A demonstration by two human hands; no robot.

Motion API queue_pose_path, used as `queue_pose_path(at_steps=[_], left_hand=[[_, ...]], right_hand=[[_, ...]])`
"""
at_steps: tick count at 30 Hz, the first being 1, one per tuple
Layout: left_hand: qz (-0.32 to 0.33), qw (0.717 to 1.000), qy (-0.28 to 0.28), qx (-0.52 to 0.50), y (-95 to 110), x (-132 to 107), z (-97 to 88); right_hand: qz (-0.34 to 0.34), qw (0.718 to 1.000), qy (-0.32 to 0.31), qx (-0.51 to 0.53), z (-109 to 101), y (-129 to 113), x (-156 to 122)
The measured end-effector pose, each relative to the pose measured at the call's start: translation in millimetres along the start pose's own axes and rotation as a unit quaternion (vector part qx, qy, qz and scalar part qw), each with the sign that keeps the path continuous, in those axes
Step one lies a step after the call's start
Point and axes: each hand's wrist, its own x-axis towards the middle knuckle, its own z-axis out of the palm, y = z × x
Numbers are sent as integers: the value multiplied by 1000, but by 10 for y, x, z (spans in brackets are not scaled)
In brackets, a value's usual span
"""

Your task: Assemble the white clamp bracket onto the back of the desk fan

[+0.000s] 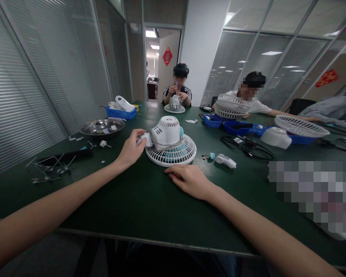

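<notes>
In front of me a white fan head (166, 132) lies face down, its round grille (187, 154) flat on the table and light blue blades showing through the slats. My left hand (132, 148) is closed on a small white neck piece (144, 141) at the left side of the motor housing. Whether this piece is fixed to the housing I cannot tell. By the near rim of the grille rests my right hand (190, 181), fingers loosely stretched and nothing visible in them. A white handle-shaped part (226, 161) and a light blue cap (212, 156) lie to its right.
A steel bowl (103, 126) with small parts, a blue tray (121, 112) and metal wire stands (50, 169) are on the left. Black cables (248, 148), blue bins (239, 127) and fan grilles (301, 126) lie right. Co-workers sit across the green table (150, 207).
</notes>
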Motion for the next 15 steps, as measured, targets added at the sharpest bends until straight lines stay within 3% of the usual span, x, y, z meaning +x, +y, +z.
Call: queue_pose_path(at_steps=[9,15], left_hand=[[-7,1000,-18,-23,78,-40,2],[-154,984,-54,-70,-5,7,-6]], right_hand=[[-21,1000,-8,-15,-21,-11,-13],[-23,999,-12,-25,-32,-9,-12]])
